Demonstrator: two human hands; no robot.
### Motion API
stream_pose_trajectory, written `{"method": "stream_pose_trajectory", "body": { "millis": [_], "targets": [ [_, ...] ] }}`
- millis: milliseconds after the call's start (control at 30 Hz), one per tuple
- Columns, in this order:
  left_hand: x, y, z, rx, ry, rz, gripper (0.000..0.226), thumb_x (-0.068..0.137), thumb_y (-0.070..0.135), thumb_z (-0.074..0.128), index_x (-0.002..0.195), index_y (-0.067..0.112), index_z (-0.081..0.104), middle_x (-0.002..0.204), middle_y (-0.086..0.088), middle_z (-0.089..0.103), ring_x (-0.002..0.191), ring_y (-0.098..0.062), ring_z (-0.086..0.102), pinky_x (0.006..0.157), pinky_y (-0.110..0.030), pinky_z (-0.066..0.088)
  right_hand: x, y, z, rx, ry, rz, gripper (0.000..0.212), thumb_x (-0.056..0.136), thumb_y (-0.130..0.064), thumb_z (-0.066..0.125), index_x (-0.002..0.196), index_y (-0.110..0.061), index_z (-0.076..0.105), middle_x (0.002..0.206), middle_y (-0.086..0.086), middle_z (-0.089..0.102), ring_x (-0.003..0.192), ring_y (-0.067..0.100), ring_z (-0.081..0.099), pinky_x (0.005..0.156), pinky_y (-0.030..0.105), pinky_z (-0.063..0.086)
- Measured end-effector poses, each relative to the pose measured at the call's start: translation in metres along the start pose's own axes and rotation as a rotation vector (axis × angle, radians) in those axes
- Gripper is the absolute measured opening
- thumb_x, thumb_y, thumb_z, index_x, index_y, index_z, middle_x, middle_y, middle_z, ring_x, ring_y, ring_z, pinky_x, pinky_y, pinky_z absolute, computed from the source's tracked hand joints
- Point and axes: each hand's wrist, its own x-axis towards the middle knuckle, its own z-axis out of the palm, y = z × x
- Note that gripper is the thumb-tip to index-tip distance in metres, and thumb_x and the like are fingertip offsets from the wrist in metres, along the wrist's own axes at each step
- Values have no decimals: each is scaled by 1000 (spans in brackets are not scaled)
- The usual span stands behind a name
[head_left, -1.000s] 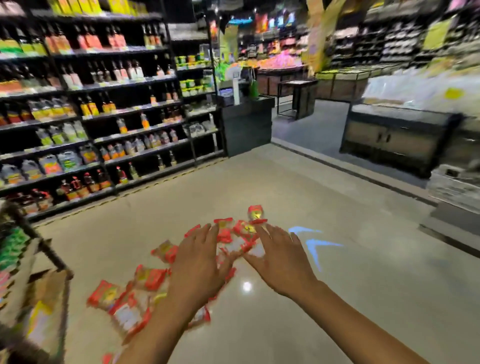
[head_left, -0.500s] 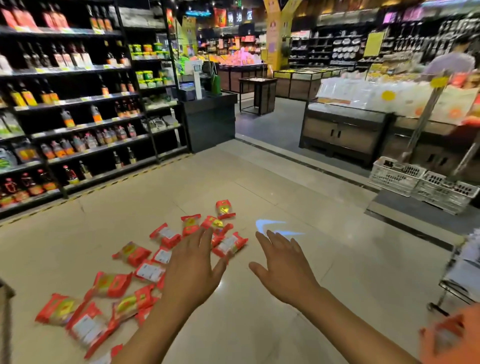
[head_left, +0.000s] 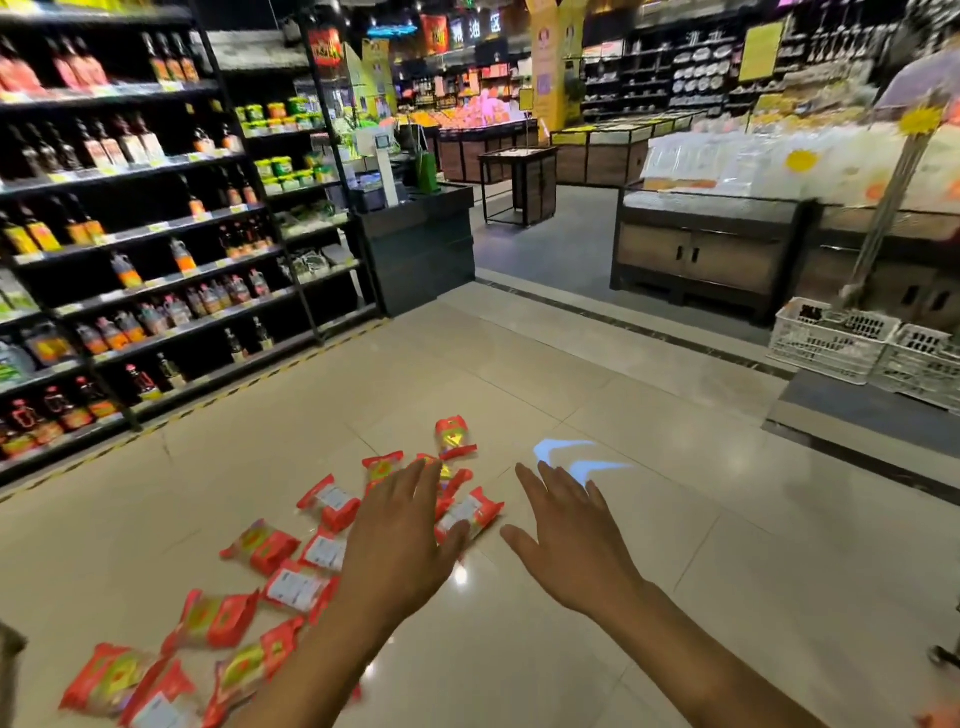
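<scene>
The red packets (head_left: 262, 545) scattered on the floor are wrapped in thin plastic film, shiny and crinkled, and some carry pale, duller label patches. The floor (head_left: 727, 571) is smooth, polished beige tile, glossy enough to mirror a ceiling light as a bright spot. To the left, the shelving (head_left: 171, 283) looks like dark, matt painted metal. Its bottles (head_left: 124, 145) have a glossy sheen, though glass or plastic cannot be told. On the far right, the white crates (head_left: 831, 340) are lattice-moulded plastic. The display cabinet (head_left: 701, 260) beside them shows wood-look panels in a dark matt frame.
</scene>
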Motion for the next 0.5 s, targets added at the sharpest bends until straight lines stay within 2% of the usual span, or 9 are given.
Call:
{"method": "stream_pose_trajectory", "body": {
  "millis": [133, 333, 400, 500],
  "targets": [
    [83, 30, 8, 17, -13, -20, 78, 95, 63, 45, 158, 20, 30, 163, -3, 36, 148, -26, 36, 121, -42, 31, 73, 57, -24, 19, 23, 9, 72, 103, -57, 34, 162, -27, 5, 170, 3, 6, 157, 21, 4, 126, 43, 3],
    [175, 61, 28, 20, -42, -59, 77, 88, 62, 52, 149, 14, 48, 148, -11, 55, 133, -34, 54, 108, -48, 45, 158, 125, -55, -19, 17, -17, 72, 103, -58, 32, 162, -27, 4, 170, 4, 5, 157, 21, 3, 126, 43, 1],
    [201, 66, 34, 14, -45, -73, 75, 92, 60, 53, 152, 16, 43, 154, -9, 49, 139, -33, 49, 112, -47, 41, 182, 144, -61, -25, 6, -18, 73, 103, -58, 32, 162, -27, 4, 170, 3, 4, 157, 21, 3, 126, 43, 2],
    [242, 70, 46, 17, -69, -90, 76, 97, 61, 46, 160, 23, 26, 165, -2, 31, 150, -26, 32, 122, -43, 31, 222, 166, -66, -26, -9, -25, 73, 103, -58, 32, 162, -26, 4, 171, 3, 4, 157, 21, 3, 126, 43, 2]
  ]
}}
